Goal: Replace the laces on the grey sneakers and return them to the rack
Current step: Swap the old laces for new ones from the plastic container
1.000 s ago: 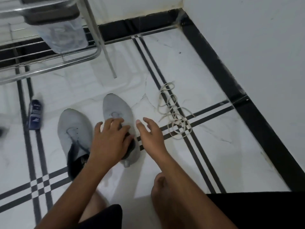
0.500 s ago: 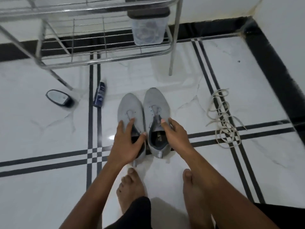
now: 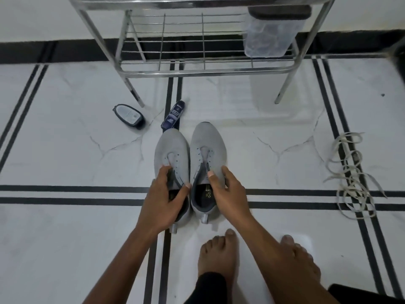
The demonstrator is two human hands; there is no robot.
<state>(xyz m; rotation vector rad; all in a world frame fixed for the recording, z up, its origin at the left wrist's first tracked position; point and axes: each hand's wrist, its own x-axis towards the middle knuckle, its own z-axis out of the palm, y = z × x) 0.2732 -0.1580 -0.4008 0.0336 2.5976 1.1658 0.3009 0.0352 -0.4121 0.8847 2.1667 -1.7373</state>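
Gripping one grey sneaker apiece, the person has the pair side by side on the white tiled floor (image 3: 65, 150), toes toward the metal shoe rack (image 3: 197, 72). The left hand (image 3: 163, 201) curls over the collar of the left sneaker (image 3: 169, 148), thumb on its inner edge and fingers by the tongue; the right hand (image 3: 228, 191) pinches the collar of the right sneaker (image 3: 209, 141), thumb inside the opening and fingers down the outer side. Both shoes show bare eyelets, so no laces are in yet. The knit uppers look soft and light, likely to fold under pressure, while the heel and sole should be stiffer; the collar or heel counter seems the soundest place to hold while threading, with the small heel tabs as a spare purchase. A loose tangle of pale laces (image 3: 350, 174) lies well apart on the right; limp and prone to knotting, they are best picked up by an end. On the rack's lower shelf stands a clear plastic container (image 3: 269, 42) with a dark lid; its contents are too blurred to tell. A small dark bottle (image 3: 173, 115) and an oval tin (image 3: 129, 115) lie near the toes.
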